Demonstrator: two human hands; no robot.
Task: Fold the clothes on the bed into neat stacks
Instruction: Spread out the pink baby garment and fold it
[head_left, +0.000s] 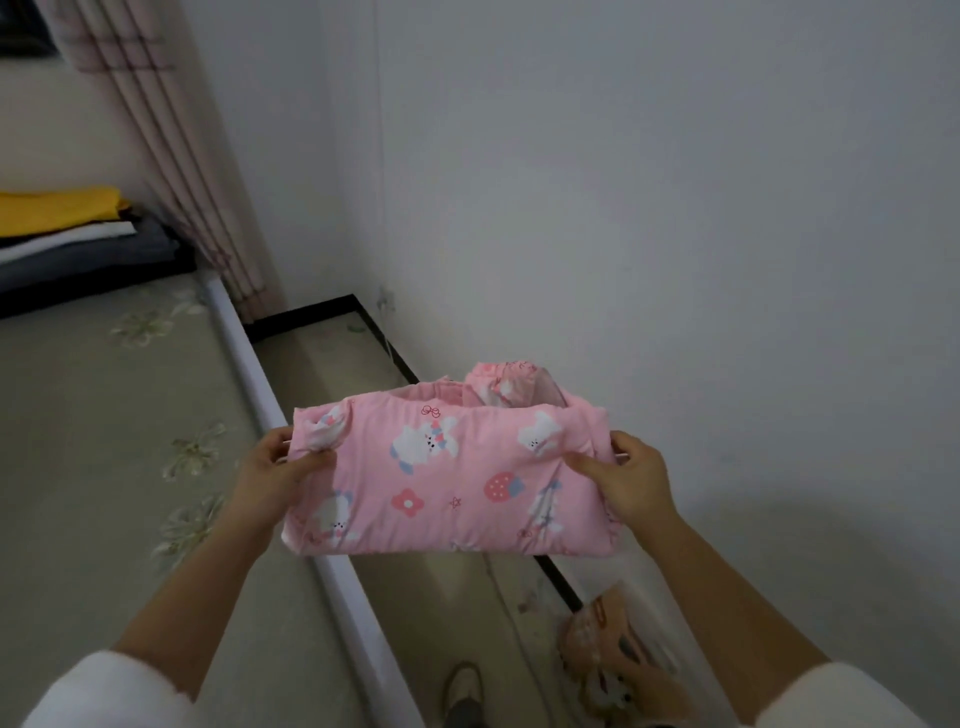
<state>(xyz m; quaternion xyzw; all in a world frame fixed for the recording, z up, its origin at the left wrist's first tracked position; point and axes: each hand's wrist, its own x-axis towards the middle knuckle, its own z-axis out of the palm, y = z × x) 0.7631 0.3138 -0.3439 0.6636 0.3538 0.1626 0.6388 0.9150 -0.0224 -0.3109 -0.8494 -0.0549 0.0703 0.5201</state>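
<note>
A folded pink padded garment (447, 473), printed with white bears, a flower and a strawberry, hangs in the air over the gap between the bed and the wall. My left hand (283, 467) grips its left edge. My right hand (631, 478) pinches its right edge, thumb on top. Far back on the bed (104, 415) lies a stack of folded clothes (78, 234), with a yellow piece on top and white, grey and dark ones under it.
The bed's white edge (291, 452) runs diagonally from far left to near centre. A narrow strip of floor (353, 358) lies between bed and white wall. A pink curtain (171, 135) hangs at the back left. A peach patterned bag (618, 654) and my shoe (462, 691) are below.
</note>
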